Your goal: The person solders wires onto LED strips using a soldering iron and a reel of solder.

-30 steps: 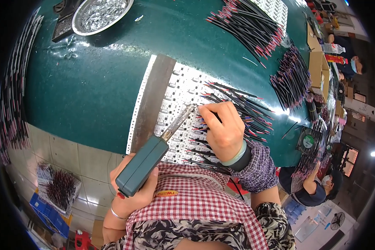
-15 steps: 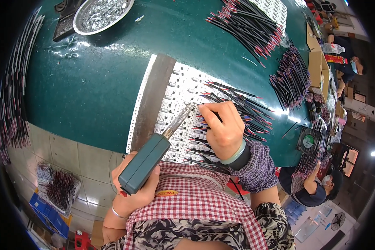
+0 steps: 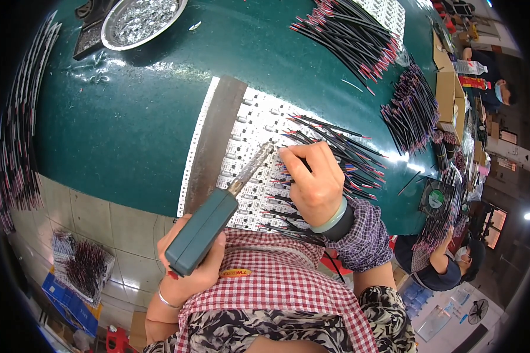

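My left hand (image 3: 206,259) is closed around the green body of a soldering gun (image 3: 201,232). The gun's metal tip reaches up and to the right over a white panel of small circuit boards (image 3: 250,144). Close to the tip, my right hand (image 3: 315,179) is closed in a pinch on what looks like a wire, mostly hidden by the fingers. Black-sleeved wires (image 3: 359,154) with red and blue ends fan out to the right from the panel, partly under that hand. A dark flat bar (image 3: 213,138) lies along the panel's left side.
A metal bowl (image 3: 106,35) of silvery bits stands at the far left of the green table (image 3: 112,141). Wire bundles (image 3: 341,41) lie at the back right, beside a small fan (image 3: 434,199). Cardboard boxes (image 3: 447,97) line the right edge. A co-worker (image 3: 453,265) sits at the right.
The soldering gun has shifted slightly left, its tip a little farther up the panel. My right hand has moved only slightly and keeps its pinch.
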`<state>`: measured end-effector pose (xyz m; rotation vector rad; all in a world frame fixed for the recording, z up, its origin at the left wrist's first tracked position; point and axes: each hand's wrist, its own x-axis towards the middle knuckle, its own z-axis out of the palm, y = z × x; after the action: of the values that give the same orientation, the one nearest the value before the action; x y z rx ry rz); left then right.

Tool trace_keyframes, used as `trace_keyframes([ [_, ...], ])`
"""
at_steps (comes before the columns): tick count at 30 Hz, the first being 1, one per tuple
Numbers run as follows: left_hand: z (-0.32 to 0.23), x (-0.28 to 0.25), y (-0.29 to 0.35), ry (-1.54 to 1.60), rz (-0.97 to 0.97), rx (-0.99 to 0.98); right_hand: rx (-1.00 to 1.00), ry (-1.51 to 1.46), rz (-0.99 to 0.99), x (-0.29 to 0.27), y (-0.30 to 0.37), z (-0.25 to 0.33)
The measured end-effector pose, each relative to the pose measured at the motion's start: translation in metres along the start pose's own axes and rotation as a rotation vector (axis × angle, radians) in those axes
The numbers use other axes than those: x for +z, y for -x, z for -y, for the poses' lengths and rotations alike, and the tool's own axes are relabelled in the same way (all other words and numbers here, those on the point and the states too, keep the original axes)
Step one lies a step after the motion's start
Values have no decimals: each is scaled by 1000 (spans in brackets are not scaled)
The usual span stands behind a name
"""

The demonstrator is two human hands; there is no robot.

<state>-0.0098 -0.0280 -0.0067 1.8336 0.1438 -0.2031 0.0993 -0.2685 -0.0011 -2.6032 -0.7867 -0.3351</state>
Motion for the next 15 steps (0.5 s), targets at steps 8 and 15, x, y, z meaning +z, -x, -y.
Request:
trace_keyframes([
  [8, -5, -5, 0, -7, 1, 18, 21, 3, -14, 1, 0, 2],
  [15, -8, -3, -3, -57, 16, 57, 68, -68, -31, 2, 1, -1],
])
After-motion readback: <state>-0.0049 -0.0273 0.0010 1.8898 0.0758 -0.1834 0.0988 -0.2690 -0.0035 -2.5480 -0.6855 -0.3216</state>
